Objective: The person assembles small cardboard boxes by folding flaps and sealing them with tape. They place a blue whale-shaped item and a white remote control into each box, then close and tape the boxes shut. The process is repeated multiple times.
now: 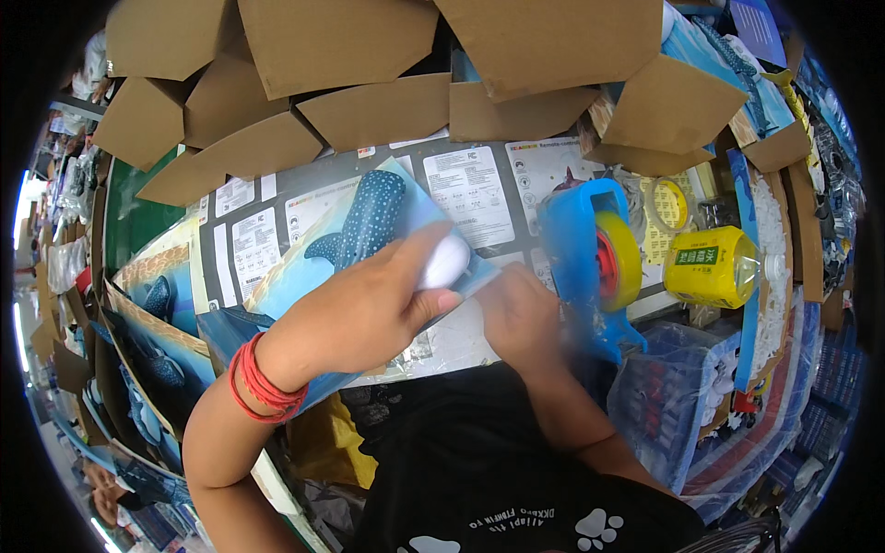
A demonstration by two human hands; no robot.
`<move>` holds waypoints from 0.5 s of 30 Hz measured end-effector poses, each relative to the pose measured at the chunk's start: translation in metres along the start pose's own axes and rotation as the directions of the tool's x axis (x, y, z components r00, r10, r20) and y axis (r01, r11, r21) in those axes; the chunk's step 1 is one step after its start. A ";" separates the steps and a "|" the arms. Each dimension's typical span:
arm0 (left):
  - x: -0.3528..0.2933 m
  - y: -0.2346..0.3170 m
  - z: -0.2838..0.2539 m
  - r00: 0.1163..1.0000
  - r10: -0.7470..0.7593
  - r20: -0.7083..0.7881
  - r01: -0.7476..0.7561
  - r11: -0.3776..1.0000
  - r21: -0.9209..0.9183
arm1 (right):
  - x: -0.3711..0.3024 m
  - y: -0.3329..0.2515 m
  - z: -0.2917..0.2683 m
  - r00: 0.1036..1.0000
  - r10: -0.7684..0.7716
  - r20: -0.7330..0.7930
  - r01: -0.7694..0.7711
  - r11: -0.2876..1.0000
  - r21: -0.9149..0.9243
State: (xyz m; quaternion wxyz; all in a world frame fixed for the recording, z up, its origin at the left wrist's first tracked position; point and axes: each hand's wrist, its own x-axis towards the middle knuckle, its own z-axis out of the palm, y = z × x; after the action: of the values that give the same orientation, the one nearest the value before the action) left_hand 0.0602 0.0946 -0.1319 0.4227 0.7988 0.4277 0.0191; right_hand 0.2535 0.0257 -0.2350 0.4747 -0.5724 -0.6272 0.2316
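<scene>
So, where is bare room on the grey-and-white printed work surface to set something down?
The widest bare patch of work surface lies between the spotted blue shark figure and the blue plastic tape dispenser, below the brown cardboard flaps. A narrower patch is left of the shark. The right side is crowded by the dispenser and a yellow-labelled plastic bottle.

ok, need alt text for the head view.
A person's left hand holds a package showing a white-spotted blue shark, with a white rounded object in the same grip; the blurred right hand is beside it. To the right are a blue tape dispenser and yellow-labelled bottle; cardboard flaps span the top.
</scene>
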 end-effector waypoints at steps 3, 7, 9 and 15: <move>0.002 0.003 -0.004 0.999 -0.023 0.040 0.023 1.000 0.001 | -0.001 0.005 0.000 0.999 -0.040 0.000 0.040 0.999 -0.033; 0.002 -0.005 0.004 0.999 0.050 -0.012 -0.050 0.999 0.005 | 0.000 0.004 -0.003 0.999 -0.052 0.013 0.053 0.997 -0.051; 0.002 -0.003 0.003 0.999 0.033 -0.005 -0.033 0.999 0.000 | 0.002 0.001 -0.004 0.999 -0.031 0.028 0.033 0.998 -0.056; -0.001 -0.007 0.001 0.997 0.078 -0.010 -0.079 0.997 -0.027 | 0.000 0.000 -0.005 0.955 0.250 0.161 -0.273 0.951 0.143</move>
State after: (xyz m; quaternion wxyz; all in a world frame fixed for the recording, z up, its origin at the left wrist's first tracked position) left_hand 0.0553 0.0952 -0.1374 0.4306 0.8090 0.3976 0.0451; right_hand 0.2578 0.0246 -0.2331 0.4395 -0.5919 -0.5565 0.3831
